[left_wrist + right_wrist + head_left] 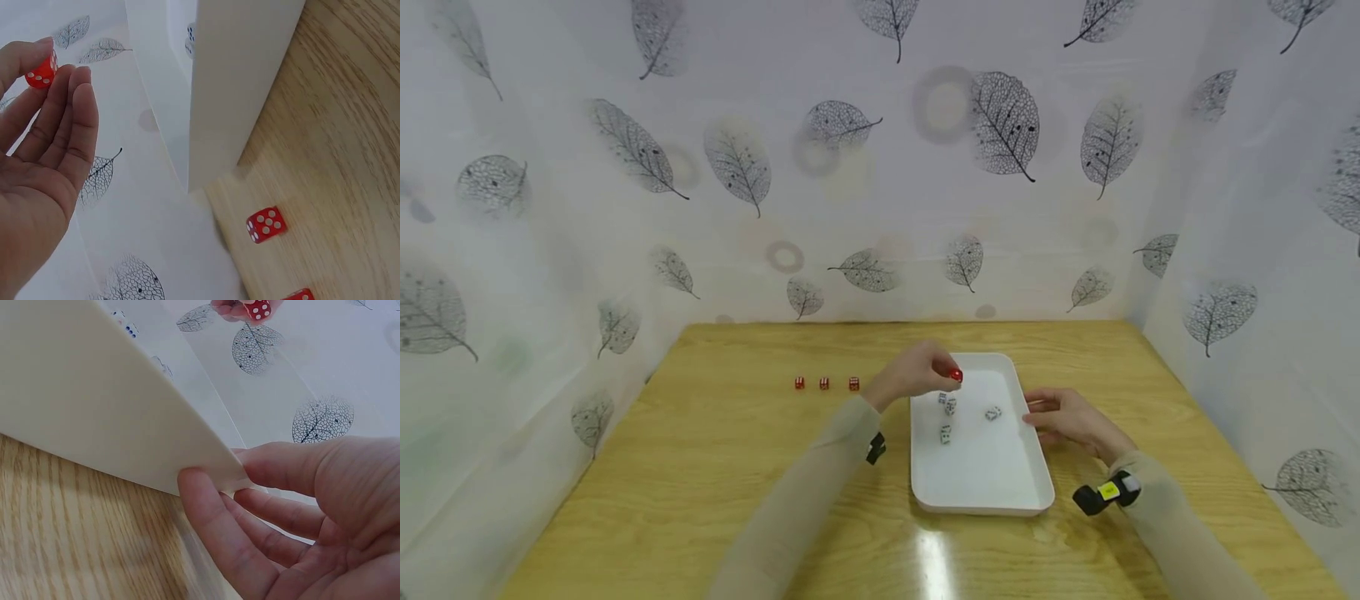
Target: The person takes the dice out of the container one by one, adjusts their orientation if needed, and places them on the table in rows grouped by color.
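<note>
My left hand [919, 371] pinches a red die [956, 375] between thumb and fingertips, above the far left part of a white tray [985, 483]. In the left wrist view the held red die [42, 74] shows white pips. Several white dice [993, 413] lie inside the tray, mostly toward its left side. At the tray's right long side, my right hand [1071, 421] grips the edge. The right wrist view has its thumb at the rim and a finger [197, 487] against the tray's outer wall [112, 400].
Three red dice [823, 383] stand in a row on the wooden table [700, 467], left of the tray. Behind and at both sides hangs a white sheet [865, 200] printed with leaves. Wrist cameras [1107, 492] are strapped to both arms.
</note>
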The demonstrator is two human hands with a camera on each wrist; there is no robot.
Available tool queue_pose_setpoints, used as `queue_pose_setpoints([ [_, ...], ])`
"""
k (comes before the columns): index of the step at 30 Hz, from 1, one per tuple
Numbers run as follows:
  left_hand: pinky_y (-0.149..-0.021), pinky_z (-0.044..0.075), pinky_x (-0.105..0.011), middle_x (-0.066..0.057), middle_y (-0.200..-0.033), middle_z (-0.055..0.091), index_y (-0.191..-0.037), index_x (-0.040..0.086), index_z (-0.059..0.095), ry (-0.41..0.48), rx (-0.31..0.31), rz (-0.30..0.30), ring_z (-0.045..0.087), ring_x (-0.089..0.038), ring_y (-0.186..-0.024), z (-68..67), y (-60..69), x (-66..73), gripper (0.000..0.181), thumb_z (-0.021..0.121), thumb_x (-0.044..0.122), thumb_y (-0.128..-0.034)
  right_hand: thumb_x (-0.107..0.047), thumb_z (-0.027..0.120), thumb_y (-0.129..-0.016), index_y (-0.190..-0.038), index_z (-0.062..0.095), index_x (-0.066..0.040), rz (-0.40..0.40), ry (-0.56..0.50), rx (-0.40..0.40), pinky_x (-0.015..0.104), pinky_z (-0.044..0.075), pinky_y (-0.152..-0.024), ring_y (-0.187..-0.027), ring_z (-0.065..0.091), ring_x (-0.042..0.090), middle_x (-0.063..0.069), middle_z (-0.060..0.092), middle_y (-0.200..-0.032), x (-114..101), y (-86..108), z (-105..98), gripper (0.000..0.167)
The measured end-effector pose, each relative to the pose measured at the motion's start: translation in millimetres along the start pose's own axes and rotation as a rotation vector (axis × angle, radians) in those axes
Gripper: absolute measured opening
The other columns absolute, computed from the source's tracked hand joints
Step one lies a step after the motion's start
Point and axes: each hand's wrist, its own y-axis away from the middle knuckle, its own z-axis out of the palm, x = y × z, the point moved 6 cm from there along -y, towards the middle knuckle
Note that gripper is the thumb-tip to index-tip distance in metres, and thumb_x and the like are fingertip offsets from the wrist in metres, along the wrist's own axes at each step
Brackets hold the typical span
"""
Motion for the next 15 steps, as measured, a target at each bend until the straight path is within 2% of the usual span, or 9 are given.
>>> queue_pose_setpoints([
  [4,-0.070,0.054,-0.024,0.000,-0.089,0.071,-0.099,0.009,0.075,0.049,0.047,-0.024,0.064,-0.010,-0.079,-10.2,8.6,-10.5,0.017,0.076,0.019,-0.0852,-0.013,0.066,-0.094,-0.143,0.039,0.008,0.003,0.003,0.003,0.037,0.059,-0.078,-0.095,0.066,0.019,0.031,0.051,-0.133,0.4,0.7,0.2,0.059],
  [8,-0.072,0.054,-0.024,0.001,-0.090,0.070,-0.098,0.010,0.074,0.065,0.083,-0.022,0.064,-0.011,-0.080,-18.9,16.0,-18.4,0.017,0.077,0.020,-0.0842,-0.013,0.066,-0.094,-0.142,0.039,0.008,0.001,0.002,0.006,0.037,0.059,-0.078,-0.095,0.066,0.018,0.031,0.052,-0.132,0.3,0.8,0.3,0.059],
  [13,-0.073,0.055,-0.025,-0.001,-0.091,0.071,-0.097,0.010,0.074,0.093,0.099,-0.016,0.064,-0.012,-0.081,-27.9,25.2,-26.1,0.016,0.077,0.019,-0.0839,-0.011,0.066,-0.093,-0.142,0.039,0.009,-0.014,-0.036,-0.008,0.039,0.059,-0.079,-0.096,0.066,0.020,0.032,0.050,-0.132,-0.4,1.2,1.8,0.059],
  [15,-0.073,0.056,-0.029,-0.001,-0.092,0.071,-0.097,0.010,0.074,0.117,0.098,-0.024,0.064,-0.013,-0.081,-31.2,29.2,-29.4,0.016,0.077,0.019,-0.0841,-0.010,0.065,-0.094,-0.142,0.039,0.010,-0.018,-0.050,-0.014,0.040,0.059,-0.080,-0.097,0.067,0.022,0.032,0.050,-0.133,-0.4,1.4,1.9,0.058],
])
